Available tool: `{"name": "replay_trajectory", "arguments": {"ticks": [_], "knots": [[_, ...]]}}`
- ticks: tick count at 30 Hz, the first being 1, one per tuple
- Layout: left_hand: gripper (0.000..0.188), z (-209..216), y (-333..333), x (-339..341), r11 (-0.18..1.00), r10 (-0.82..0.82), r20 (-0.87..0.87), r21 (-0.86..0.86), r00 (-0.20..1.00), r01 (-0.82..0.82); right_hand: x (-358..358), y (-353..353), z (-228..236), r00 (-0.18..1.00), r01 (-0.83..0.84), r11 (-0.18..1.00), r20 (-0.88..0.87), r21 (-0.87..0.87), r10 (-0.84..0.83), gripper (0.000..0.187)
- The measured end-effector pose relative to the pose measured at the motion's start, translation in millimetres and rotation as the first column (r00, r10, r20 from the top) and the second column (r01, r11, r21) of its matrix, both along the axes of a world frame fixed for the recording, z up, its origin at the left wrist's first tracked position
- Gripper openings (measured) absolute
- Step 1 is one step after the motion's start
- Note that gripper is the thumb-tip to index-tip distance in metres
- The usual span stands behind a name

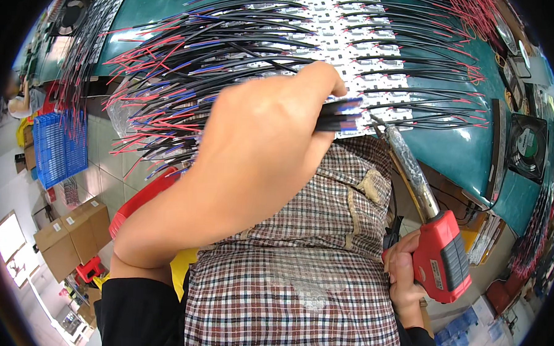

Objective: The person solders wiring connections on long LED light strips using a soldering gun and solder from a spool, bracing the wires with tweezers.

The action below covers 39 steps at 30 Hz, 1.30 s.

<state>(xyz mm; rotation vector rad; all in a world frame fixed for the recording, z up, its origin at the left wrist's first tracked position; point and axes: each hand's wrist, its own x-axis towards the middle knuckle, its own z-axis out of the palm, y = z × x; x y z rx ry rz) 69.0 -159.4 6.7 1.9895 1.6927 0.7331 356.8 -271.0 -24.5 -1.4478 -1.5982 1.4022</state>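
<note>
My left hand [264, 123] reaches across the near edge of a white circuit board panel [333, 27], closed round a small bunch of black wires [336, 119] with blue and red ends. The hand is slightly blurred. Rows of black cables lie along both sides of the panel, their thin red and blue tips fanning outward. My right hand [402, 271] grips a soldering iron [443, 254] with a red and black handle. Its metal barrel slants up to the left. The tip is close to the board's lower right part, near the wire ends; whether it touches cannot be made out.
The panel rests on a green bench top [454, 153]. A small black fan [528, 145] stands at the right, and red wires [475, 15] lie at the far right. On the left are a blue plastic crate [58, 148], cardboard boxes [73, 232] and another person [23, 103].
</note>
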Motion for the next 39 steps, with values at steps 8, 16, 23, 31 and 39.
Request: {"name": "replay_trajectory", "arguments": {"ticks": [8,16,23,31,39], "knots": [[0.015,-22,-12,6,1.0,-0.025,-0.126,-0.003,0.992,0.024,3,-9,5,0.98,-0.01,0.997,0.199,-0.081,0.026,0.022],[0.016,-26,-10,11,1.0,-0.018,-0.16,-0.005,0.987,0.017,-4,-2,-1,0.981,0.028,0.996,0.194,-0.081,-0.012,0.021],[0.016,-27,-9,13,1.0,-0.015,-0.184,0.003,0.983,0.016,-11,-1,-2,0.979,0.078,0.989,0.199,-0.123,-0.052,0.021],[0.019,-26,-7,13,0.997,-0.066,-0.206,0.024,0.976,0.072,-12,6,1,0.986,-0.012,0.994,0.167,-0.109,0.03,0.02],[0.019,-26,-7,15,0.996,-0.067,-0.232,0.037,0.97,0.077,-10,-3,3,0.976,0.093,0.99,0.206,-0.109,-0.069,0.019]]}}
